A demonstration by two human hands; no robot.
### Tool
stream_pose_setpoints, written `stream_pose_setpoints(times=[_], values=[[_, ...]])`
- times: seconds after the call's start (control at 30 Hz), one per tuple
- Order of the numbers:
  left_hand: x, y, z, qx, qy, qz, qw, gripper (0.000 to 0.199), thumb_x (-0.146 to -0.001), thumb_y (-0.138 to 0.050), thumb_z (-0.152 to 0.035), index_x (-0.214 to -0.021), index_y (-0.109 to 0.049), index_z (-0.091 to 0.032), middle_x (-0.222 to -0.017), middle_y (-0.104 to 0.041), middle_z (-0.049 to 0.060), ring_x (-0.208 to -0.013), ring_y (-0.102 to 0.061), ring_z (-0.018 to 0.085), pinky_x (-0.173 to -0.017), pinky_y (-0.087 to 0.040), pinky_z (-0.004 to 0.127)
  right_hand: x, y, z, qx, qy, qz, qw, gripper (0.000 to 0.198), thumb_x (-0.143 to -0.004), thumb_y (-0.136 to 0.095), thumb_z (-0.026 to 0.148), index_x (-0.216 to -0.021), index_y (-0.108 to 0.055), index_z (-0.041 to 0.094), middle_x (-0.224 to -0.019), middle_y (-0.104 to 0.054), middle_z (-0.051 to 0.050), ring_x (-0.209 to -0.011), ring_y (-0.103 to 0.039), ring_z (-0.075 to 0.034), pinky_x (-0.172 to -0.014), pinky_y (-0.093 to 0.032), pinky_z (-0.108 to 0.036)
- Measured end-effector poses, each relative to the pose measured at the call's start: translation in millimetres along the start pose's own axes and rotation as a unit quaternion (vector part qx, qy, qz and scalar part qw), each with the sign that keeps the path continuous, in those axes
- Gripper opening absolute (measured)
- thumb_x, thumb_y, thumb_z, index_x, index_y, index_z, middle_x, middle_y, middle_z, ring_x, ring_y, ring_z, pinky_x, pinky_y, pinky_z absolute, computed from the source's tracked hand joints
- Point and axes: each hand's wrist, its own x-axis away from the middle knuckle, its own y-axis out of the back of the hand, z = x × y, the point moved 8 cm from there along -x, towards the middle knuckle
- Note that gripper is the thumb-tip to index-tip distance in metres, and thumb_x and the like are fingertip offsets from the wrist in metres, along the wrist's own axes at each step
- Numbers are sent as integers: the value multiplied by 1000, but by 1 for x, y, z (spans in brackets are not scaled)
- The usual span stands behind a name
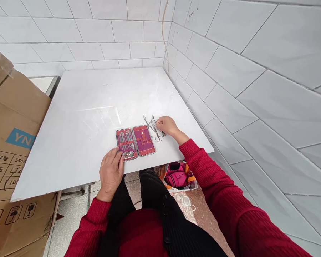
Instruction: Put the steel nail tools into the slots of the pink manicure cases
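Note:
An unfolded manicure case (143, 144) with a purple and red lining lies on the white table. Its left half holds several metal nail tools (127, 140) in a row, with a nail clipper (128, 155) below them. My left hand (111, 171) rests at the case's lower left edge, fingers stretched out and lying flat. To the right of the case, my right hand (167, 125) hovers over loose tools with thumb and fingers pinched; what they grip is hidden. Under and beside it lie small scissors (158, 137) and plier-like nippers (147, 122).
A large cardboard box (13, 117) stands along the table's left side. Tiled walls (230, 89) border the table (91, 92) at the back and right. Below its front edge are a bag with pink contents (177, 176) and a clear lidded container (185, 200).

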Motion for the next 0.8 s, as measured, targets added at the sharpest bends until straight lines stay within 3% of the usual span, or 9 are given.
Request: stream_pose_setpoints(times=[0.13,0.27,0.43,0.53,0.7,0.8], values=[[1,-1,1,-2,4,6,1000,29,-105,-46,-29,-119,-68,-16,-133,-68,15,-126,-62,31,-107,-49,50,8,-22,-6,-256,-25,79,963,10,-74,-66,15,-66,-61,17,-56,-65,1,-41,-43,-7,-41,-34,-20],[1,-2,2,0,11,12,1000,30,-105,-45,-29,-119,-68,-17,-133,-68,14,-126,-62,30,-108,-48,50,17,-38,-2,-362,-16,112,925,11,-68,-74,16,-66,-63,16,-53,-62,1,-42,-48,-6,-39,-36,-17],[2,-3,3,13,18,17,1000,32,-104,-44,-30,-120,-68,-18,-134,-67,14,-127,-61,31,-109,-47,51,24,-52,-2,-419,-34,139,896,24,-59,-80,16,-81,-67,16,-60,-68,1,-45,-54,-7,-39,-38,-16],[2,-3,4,24,26,21,999,33,-104,-43,-30,-122,-68,-20,-135,-67,14,-128,-60,31,-110,-47,52,27,-57,-1,-412,-30,149,898,34,-61,-82,19,-92,-72,14,-57,-67,2,-44,-53,-7,-38,-38,-16],[2,-3,4,27,29,26,999,33,-104,-43,-31,-121,-68,-19,-136,-66,15,-129,-59,31,-110,-46,52,28,-56,1,-400,-33,133,906,22,-61,-81,18,-80,-70,14,-63,-71,-1,-46,-57,-8,-36,-34,-15],[2,-3,3,26,28,27,999,34,-104,-43,-31,-121,-68,-18,-135,-66,15,-129,-59,32,-110,-46,52,27,-57,2,-399,-26,136,906,15,-66,-79,20,-73,-66,16,-54,-65,1,-42,-52,-7,-36,-32,-16]])
